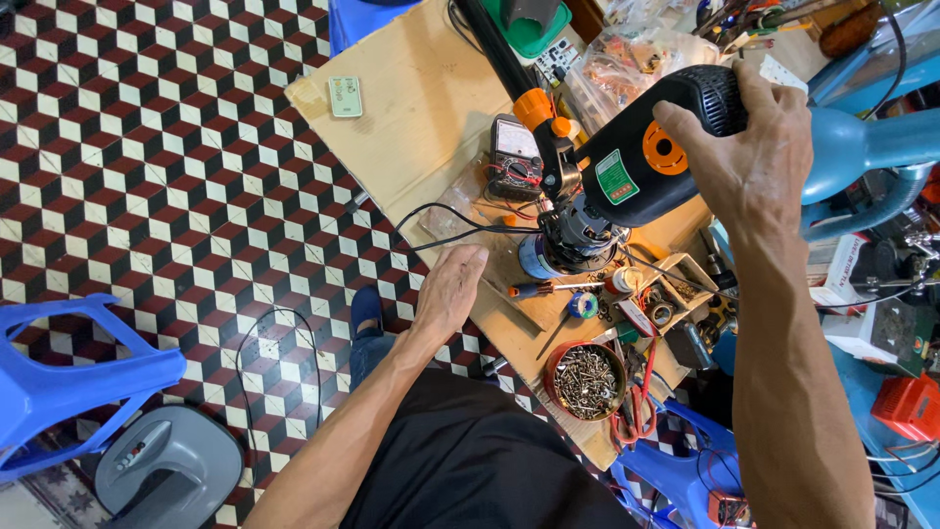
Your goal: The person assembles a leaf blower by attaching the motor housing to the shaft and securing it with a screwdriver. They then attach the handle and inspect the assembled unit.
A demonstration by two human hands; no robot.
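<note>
the person's right hand is wrapped over the rear end of a black plastic power-tool body with an orange round dial and a green label, gripping it from above and holding it raised over the plywood desk. the tool's long axis slants from that hand at upper right down toward lower left, where its exposed motor end hangs just above the board, near a blue cylinder partly hidden beneath it. the left hand lies flat and open, palm down, at the near edge of the desk, holding nothing; it sits just left of the motor end, so it is the hand nearer to that lower tip, while the right hand carries the whole weight. black wires loop across the board between the left hand and the motor. a grey multimeter rests behind, a red-handled screwdriver lies beside the motor end, and a round red tin of screws sits closer to the person
</note>
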